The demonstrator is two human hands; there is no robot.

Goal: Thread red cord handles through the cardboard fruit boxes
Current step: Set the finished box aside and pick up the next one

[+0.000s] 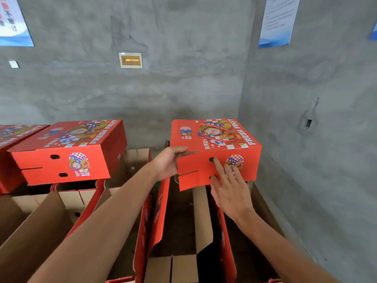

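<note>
Two hands are on the right fruit box [214, 137], which sits on open cartons [179, 217] in the corner of the grey wall [183, 78]. The left hand [166, 163] grips its near left corner, thumb on top. The right hand [229, 186] lies open against the front, forefinger at the upper hole [211, 159]. A red cord handle [228, 132] loops across the lid. A second box [69, 148] stands well apart, left.
</note>
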